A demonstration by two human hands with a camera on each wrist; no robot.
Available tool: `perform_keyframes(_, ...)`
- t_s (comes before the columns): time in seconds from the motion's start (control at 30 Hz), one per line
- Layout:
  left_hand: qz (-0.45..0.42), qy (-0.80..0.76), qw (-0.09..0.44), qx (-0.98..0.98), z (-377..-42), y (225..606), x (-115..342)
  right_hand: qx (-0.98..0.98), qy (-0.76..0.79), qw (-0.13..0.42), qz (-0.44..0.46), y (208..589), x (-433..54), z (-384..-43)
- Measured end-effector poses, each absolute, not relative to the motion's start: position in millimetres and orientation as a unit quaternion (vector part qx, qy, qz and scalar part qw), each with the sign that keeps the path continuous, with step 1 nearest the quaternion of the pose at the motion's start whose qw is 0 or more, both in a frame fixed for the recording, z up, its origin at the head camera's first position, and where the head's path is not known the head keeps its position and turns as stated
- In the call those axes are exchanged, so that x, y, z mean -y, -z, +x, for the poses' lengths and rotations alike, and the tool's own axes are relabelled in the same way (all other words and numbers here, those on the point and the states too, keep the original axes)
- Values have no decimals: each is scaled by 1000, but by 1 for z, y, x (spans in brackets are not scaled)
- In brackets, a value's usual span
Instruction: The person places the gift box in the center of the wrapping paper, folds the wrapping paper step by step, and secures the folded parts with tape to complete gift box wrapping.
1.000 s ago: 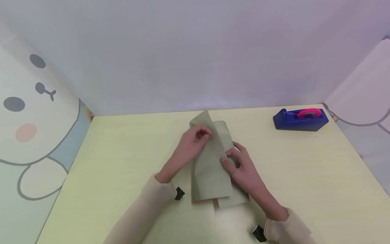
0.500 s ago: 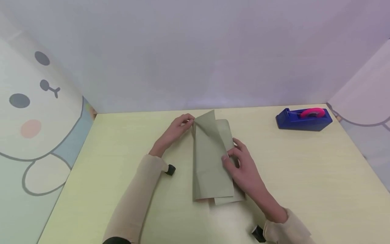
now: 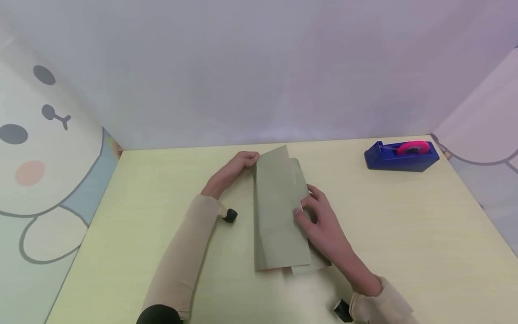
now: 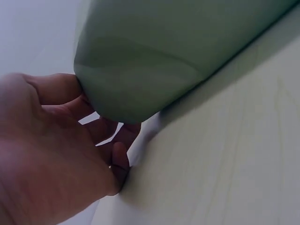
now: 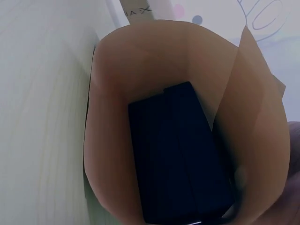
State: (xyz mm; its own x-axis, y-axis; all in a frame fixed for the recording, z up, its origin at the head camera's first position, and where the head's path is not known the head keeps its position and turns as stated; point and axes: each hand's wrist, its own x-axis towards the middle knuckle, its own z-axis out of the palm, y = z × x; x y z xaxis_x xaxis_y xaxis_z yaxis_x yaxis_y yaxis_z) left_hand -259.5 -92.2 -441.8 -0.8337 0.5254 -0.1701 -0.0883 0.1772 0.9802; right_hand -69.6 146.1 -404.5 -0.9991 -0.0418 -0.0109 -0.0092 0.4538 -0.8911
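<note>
The table [image 3: 404, 225] is pale and a bit yellow, with faint lines like wood. I see a plain wall [image 3: 259, 76] at the back, grey with some purple. On the left stands a big animal picture [image 3: 73, 171].

The back edge of the table runs along the wall, and the two sides spread out toward me. A blue tape holder [image 3: 398, 162] with a ring of pink tape [image 3: 413, 146] sits near the back right corner, well apart from both hands. I have wide room between it and the right hand [image 3: 325, 225], and more room on the left, past the left sleeve [image 3: 178, 261]. Up at the back there is only a little room, because the paper [image 3: 279, 211] comes near that edge.

The paper is in the middle, between the two hands. It is grey-green outside and brown inside, and it goes around a dark box [image 5: 178, 154]. The left hand [image 3: 236, 167] has a narrow grip, thumb and fingers close together on the far left corner of the paper. The right hand holds the right side, with its thumb on the top layer and its fingers bent. I cannot tell how hard they squeeze
</note>
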Motion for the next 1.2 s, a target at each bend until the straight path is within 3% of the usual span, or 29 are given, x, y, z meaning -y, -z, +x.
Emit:
perform_keyframes(0.13,141,-604,212,-755,-261,442,86,-851,525,20,-11,404,-145,-70)
perform_keyframes(0.23,112,-580,149,-793,-253,438,83,-848,529,22,-7,404,-144,-69)
perform_keyframes(0.4,-9,-566,75,-821,-202,416,86,-838,545,19,-7,405,-140,-67)
perform_keyframes(0.5,-32,-553,113,-825,-155,409,88,-835,550,23,-8,406,-139,-67)
perform_keyframes(0.67,37,-539,176,-823,-104,415,82,-817,576,39,18,400,-145,-66)
perform_keyframes(0.87,56,-550,183,-813,-93,427,74,-747,659,59,65,402,-155,-73)
perform_keyframes(1.2,72,-523,152,-836,-91,429,65,-717,671,173,73,417,-180,-91)
